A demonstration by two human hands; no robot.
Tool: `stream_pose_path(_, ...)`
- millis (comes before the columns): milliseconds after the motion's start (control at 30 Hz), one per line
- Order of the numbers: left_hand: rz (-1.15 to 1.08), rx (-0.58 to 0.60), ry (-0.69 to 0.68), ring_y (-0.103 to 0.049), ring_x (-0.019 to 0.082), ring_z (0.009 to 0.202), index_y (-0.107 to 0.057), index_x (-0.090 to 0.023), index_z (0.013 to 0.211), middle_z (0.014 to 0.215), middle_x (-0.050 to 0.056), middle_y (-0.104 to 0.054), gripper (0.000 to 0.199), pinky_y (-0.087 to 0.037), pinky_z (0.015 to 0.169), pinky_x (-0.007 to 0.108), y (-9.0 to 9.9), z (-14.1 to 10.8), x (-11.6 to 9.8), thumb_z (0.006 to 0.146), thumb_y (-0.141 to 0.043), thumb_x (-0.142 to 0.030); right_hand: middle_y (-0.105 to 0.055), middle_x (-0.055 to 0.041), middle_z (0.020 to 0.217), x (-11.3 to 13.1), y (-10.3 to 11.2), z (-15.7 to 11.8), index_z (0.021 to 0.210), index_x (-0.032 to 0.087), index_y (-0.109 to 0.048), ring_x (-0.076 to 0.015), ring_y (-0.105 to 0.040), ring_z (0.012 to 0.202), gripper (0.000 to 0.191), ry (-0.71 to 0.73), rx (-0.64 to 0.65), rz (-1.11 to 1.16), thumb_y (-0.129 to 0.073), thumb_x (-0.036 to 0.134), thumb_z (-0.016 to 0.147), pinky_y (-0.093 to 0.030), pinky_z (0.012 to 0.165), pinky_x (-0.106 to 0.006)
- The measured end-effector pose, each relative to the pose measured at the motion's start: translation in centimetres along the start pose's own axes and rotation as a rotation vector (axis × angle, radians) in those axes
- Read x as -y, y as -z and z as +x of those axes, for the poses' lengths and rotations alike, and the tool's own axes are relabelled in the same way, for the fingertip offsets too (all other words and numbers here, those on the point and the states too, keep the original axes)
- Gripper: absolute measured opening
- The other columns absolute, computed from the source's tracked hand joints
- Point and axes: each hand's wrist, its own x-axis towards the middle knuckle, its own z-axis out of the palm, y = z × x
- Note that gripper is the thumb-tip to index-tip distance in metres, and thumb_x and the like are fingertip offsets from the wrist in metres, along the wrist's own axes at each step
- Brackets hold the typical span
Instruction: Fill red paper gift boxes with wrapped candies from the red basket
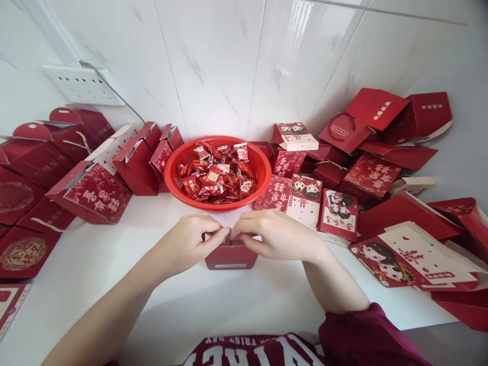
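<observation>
A small red box (231, 257) stands upright on the white table, just in front of a red plastic basket (170, 181). Both hands meet at the top of this box. My left hand (196, 239) pinches at the upper edge from the left, thumb and fingertips together. From the right, my right hand (269, 235) has its fingers bent over the same top edge, nearly touching the left fingertips. The fingers cover much of the box's top. Wrapped red candies (217, 175) fill the basket.
Red gift boxes (101, 195) line the left side of the white table (160, 315). More boxes and flat cartons (419, 254) are piled at the right. A power strip (82, 84) with a cable is on the tiled wall (213, 66) behind.
</observation>
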Motion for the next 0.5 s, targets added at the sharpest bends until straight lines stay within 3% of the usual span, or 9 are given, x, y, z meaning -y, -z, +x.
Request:
stream_pose_path(200, 0.012, 0.073, -0.022, -0.064, 0.017, 0.077, -0.071, -0.021, 0.076, 0.080, 0.001, -0.071, 0.040, -0.050, 0.073, 0.030, 0.9, 0.0, 0.2, 0.101, -0.044, -0.036, -0.069, -0.0021, 0.101, 0.2, 0.3, -0.1, 0.114, 0.024, -0.067, -0.0157, -0.065, 0.087, 0.031, 0.034, 0.027, -0.036, -0.052, 0.013, 0.089, -0.050, 0.078, -0.029)
stream_pose_path(333, 0.170, 0.055, -0.135, -0.065, 0.022, 0.100, -0.074, -0.022, 0.084, 0.106, 0.003, -0.073, 0.034, -0.050, 0.089, 0.035, 1.5, 0.1, 0.5, 0.100, -0.045, -0.033, -0.067, -0.0067, 0.114, 0.0, 0.5, -0.3, 0.123, 0.022, -0.063, -0.0200, -0.064, 0.096, 0.042, 0.027, 0.011, -0.067, -0.052, 0.011, 0.084, -0.052, 0.083, -0.035)
stream_pose_path(500, 0.237, 0.085, -0.171, -0.061, 0.024, 0.121, -0.075, -0.026, 0.097, 0.128, 0.000, -0.068, 0.027, -0.048, 0.103, 0.038, 2.1, 0.0, 1.3, 0.095, -0.048, -0.027, -0.059, -0.0075, 0.135, -0.7, 0.7, -0.4, 0.136, 0.024, -0.054, -0.0228, -0.058, 0.121, 0.057, 0.085, 0.020, -0.016, -0.051, 0.007, 0.082, -0.049, 0.100, -0.042)
